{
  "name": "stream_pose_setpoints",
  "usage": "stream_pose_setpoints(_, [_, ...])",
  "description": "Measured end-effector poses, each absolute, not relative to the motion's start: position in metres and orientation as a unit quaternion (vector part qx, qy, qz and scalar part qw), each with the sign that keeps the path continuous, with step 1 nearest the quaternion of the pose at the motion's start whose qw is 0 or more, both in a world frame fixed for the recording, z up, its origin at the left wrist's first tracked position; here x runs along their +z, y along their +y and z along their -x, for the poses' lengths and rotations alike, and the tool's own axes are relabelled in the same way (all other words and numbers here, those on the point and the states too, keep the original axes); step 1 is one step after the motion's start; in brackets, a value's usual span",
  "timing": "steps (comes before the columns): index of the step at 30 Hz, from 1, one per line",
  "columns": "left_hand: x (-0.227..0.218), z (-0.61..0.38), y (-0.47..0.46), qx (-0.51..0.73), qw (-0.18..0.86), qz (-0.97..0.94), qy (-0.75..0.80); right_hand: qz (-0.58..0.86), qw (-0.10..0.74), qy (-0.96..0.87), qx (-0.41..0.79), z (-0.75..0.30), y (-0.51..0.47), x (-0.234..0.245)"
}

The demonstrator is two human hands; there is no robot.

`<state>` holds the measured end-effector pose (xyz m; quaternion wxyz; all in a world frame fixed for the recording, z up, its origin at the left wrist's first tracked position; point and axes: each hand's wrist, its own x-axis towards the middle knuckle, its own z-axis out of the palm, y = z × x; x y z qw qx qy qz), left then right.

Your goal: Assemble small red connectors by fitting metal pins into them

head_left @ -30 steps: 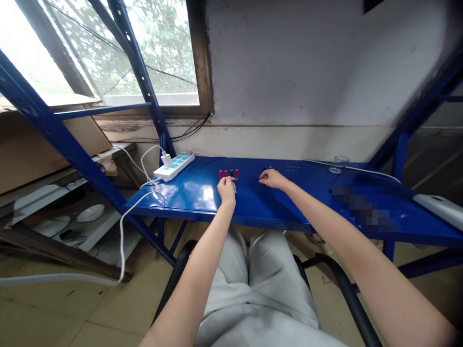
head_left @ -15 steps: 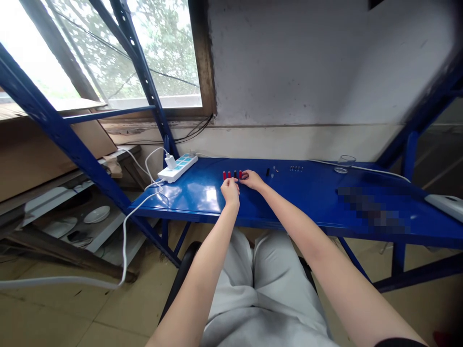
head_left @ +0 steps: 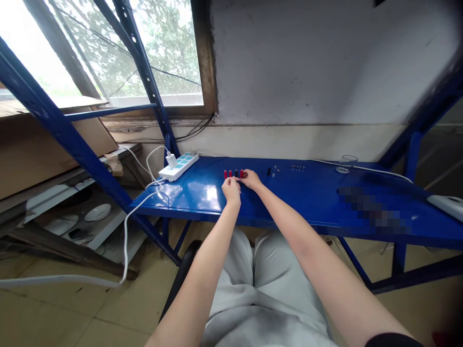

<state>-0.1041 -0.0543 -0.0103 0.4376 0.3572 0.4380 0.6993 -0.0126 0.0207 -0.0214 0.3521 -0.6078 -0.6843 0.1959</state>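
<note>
A short row of small upright red and black pieces (head_left: 231, 174) stands on the blue metal table (head_left: 311, 197) near its far middle. My left hand (head_left: 231, 188) is curled just in front of the row, fingertips at the pieces. My right hand (head_left: 250, 179) is pinched at the row's right end, touching a red piece there. What either hand holds is too small to name. A lone black piece (head_left: 268, 171) and a row of tiny dark bits (head_left: 297, 168) lie further right.
A white power strip (head_left: 179, 166) with a plugged charger and white cable sits at the table's left back. A glass (head_left: 346, 163) stands at the back right. Blue rack posts (head_left: 65, 130) flank the table. My lap and a black chair are below.
My right hand moved left from the table's middle to the right end of the red and black row. My left hand stayed by the row. The view shifted slightly.
</note>
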Motion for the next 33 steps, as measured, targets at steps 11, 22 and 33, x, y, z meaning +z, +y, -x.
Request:
stream_pose_setpoints(11, [-0.013,0.105,-0.055,0.691,0.432,-0.374,0.442,0.562,0.430,-0.677,0.202,0.004,0.012,-0.017])
stream_pose_setpoints(22, [-0.005,0.099,-0.058,0.643,0.499,-0.448,0.369,0.478,0.477,-0.738,-0.006,-0.032,-0.049,-0.008])
stream_pose_setpoints(33, [-0.009,0.094,-0.061,0.582,0.503,-0.536,0.347,0.489,0.486,-0.720,-0.082,-0.036,-0.069,-0.012])
